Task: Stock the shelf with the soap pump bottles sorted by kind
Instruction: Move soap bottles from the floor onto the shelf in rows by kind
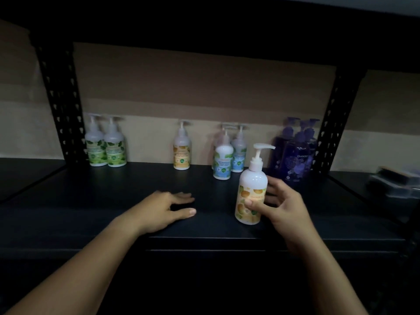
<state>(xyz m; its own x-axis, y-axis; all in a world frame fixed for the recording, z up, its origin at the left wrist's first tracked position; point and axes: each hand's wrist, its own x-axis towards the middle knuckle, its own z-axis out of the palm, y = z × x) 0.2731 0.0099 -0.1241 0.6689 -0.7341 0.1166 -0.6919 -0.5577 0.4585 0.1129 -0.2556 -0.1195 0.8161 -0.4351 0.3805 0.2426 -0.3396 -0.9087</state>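
My right hand [281,205] grips a white pump bottle with an orange label [251,192], standing upright near the front of the black shelf [113,201]. My left hand [168,208] rests flat on the shelf, fingers straight, holding nothing. Along the back stand two green-label bottles [105,148] at the left, one orange-label bottle [181,151] in the middle, blue-label bottles [227,158] right of it, and dark purple bottles [295,155] at the far right.
Black perforated uprights [61,98] frame the shelf on both sides, and a dark upper shelf hangs overhead. Cardboard backs the shelf. A dark brush-like object [395,178] lies on the neighbouring shelf at the right.
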